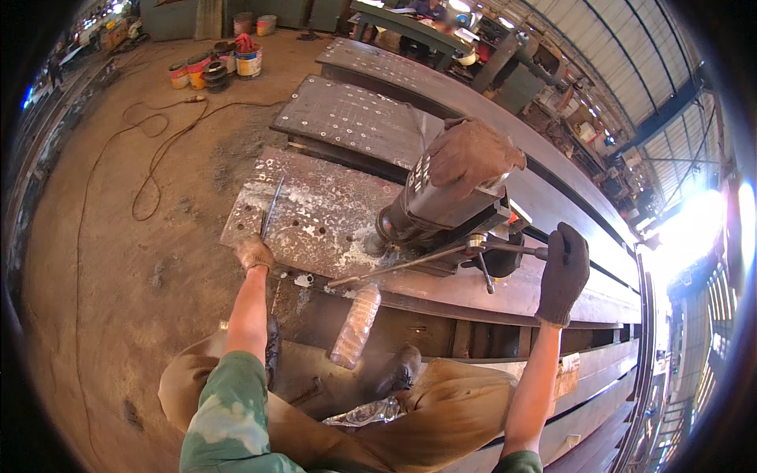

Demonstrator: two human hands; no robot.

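A portable drill press (441,185), its top draped with a brown cloth (473,154), stands tilted in the view on a stained steel plate (315,197). My right hand (565,272), in a dark glove, is closed round the end of its feed handle (516,248). One long spoke of that handle reaches left over the plate's near edge. My left hand (254,252) rests closed at the plate's left near corner. A thin blue-grey rod (274,203) lies by its fingers; whether they grip it, I cannot make out. Holes run along the plate.
A clear plastic bottle (356,327) is below the plate's near edge, by my legs. More steel beams (355,118) lie behind. Paint buckets (248,61) and a looped cable (150,158) are on the floor at left. A person (430,9) is at a far bench.
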